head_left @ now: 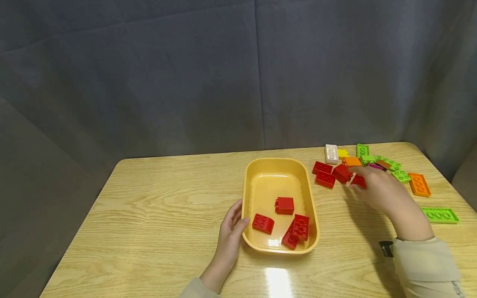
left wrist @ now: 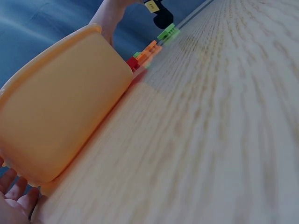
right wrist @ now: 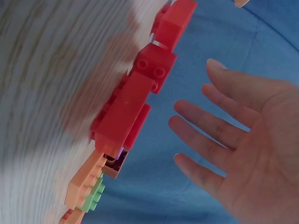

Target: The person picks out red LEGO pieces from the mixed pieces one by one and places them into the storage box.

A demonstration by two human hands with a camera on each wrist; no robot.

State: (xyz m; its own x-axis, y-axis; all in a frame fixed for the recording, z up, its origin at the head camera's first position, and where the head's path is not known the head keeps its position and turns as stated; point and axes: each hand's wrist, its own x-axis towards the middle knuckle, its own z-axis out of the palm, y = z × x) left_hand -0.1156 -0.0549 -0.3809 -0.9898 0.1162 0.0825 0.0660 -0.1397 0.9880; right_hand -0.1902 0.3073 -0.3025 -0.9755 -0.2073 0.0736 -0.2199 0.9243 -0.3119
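Observation:
A yellow plastic tray (head_left: 280, 166) sits on the table with several red bricks in it, one being a red brick with a curved end (head_left: 263, 223). My left hand (head_left: 230, 236) grips the tray's left side, thumb at the rim and fingers along the outer wall. In the left wrist view, the fingertips of the left hand (left wrist: 17, 193) show by the tray's lower corner. Over the loose bricks at the right hovers my right hand (head_left: 384, 194), fingers spread and holding nothing. Just beyond its fingertips lies a red brick (head_left: 342, 173); another red brick (head_left: 359, 181) is partly hidden by the hand.
Behind the right hand lie a white brick (head_left: 331, 153), an orange brick (head_left: 352, 162) and several green ones. An orange plate brick (head_left: 420, 184) and a long green plate brick (head_left: 441, 215) lie farther right. A dark curtain (head_left: 193, 82) hangs behind the table.

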